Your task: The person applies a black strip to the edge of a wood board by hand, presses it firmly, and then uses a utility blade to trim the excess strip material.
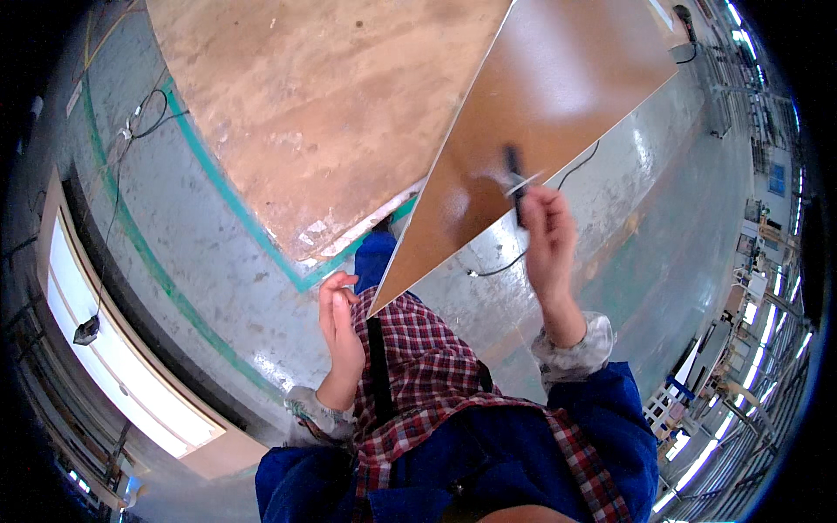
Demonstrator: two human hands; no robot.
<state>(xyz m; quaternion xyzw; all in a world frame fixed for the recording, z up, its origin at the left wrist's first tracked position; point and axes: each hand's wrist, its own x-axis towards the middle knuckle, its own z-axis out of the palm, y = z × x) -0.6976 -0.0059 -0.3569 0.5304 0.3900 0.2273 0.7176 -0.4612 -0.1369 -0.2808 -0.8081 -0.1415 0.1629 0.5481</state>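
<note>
A glossy brown panel [497, 139] with a thin pale edge lies over a worn, light-brown board, its pointed corner reaching toward my body. My right hand [549, 240] is closed on a slim black tool [513, 166] with a light, shiny strip across it. Motion blurs the tool, so its exact kind does not show. It is above the panel's right edge. Beside the panel's near corner, my left hand [338, 318] is raised with fingers loosely bent and apart. Nothing shows in it.
The worn board [331, 105] fills the top middle, with green tape [222, 187] on the floor around it. Dark cables [506, 268] trail across the floor. A white door-like panel [113, 349] lies at the left. Racks and materials [750, 305] line the right side.
</note>
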